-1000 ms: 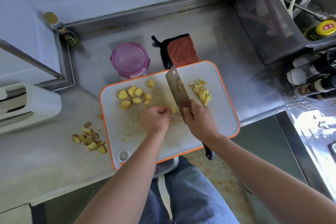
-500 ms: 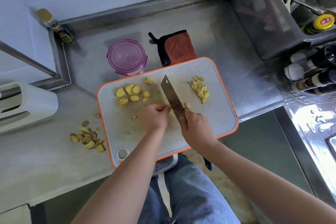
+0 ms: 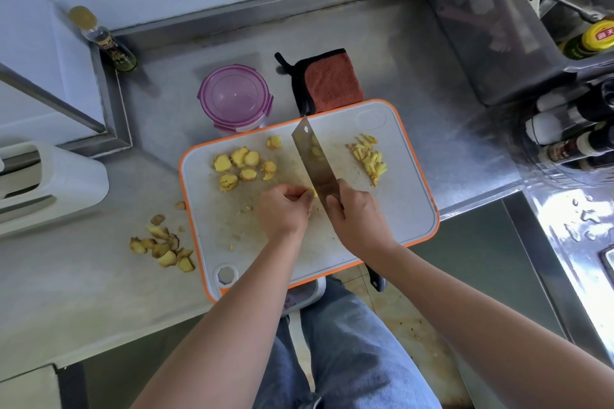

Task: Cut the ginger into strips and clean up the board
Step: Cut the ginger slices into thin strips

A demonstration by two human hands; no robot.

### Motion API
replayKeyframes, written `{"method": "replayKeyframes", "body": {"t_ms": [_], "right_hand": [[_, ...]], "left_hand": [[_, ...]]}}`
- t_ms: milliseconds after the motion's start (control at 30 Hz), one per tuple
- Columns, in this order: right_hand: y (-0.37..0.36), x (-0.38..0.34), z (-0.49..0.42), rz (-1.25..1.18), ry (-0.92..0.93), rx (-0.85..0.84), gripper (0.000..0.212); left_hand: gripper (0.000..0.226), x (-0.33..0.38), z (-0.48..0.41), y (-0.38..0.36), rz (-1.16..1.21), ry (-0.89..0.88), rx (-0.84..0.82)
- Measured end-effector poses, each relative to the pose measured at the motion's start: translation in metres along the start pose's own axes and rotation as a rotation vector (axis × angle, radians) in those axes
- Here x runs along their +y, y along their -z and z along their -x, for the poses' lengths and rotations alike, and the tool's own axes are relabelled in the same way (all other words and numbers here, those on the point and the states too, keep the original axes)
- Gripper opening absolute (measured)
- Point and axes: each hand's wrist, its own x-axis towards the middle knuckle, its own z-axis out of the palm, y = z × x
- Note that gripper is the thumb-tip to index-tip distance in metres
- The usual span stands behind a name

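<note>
A white cutting board with an orange rim lies on the steel counter. Several round ginger slices sit on its far left part, and a small heap of ginger strips lies at its far right. My left hand curls its fingers over a small ginger piece at the board's middle. My right hand grips the handle of a cleaver, whose blade stands right beside my left fingers. The black handle end sticks out below my right wrist.
Ginger peel scraps lie on the counter left of the board. Behind the board stand a purple lidded container and an orange cloth. A bottle is in the far left corner; sauce bottles and a rack sit right.
The cleaver blade has shifted a little left, closer to my left fingers, and tilted. Both hands stay at the middle of the board.
</note>
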Motion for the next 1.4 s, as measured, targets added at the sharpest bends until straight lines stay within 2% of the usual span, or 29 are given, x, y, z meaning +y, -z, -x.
{"method": "replayKeyframes", "body": {"t_ms": [400, 900, 1100, 1400], "right_hand": [[-0.004, 0.004, 0.012, 0.069, -0.034, -0.058, 0.013], [-0.006, -0.001, -0.006, -0.017, -0.077, 0.007, 0.015], [-0.002, 0.002, 0.005, 0.017, 0.017, -0.005, 0.013], [-0.006, 0.001, 0.008, 0.045, 0.013, -0.006, 0.016]], "left_hand": [[0.024, 0.000, 0.000, 0.000, -0.030, -0.028, -0.012], [0.019, -0.002, 0.000, -0.001, -0.015, -0.005, 0.005], [0.020, 0.005, 0.003, 0.000, -0.054, 0.002, 0.015], [0.030, 0.007, 0.007, 0.000, -0.062, -0.001, 0.038]]}}
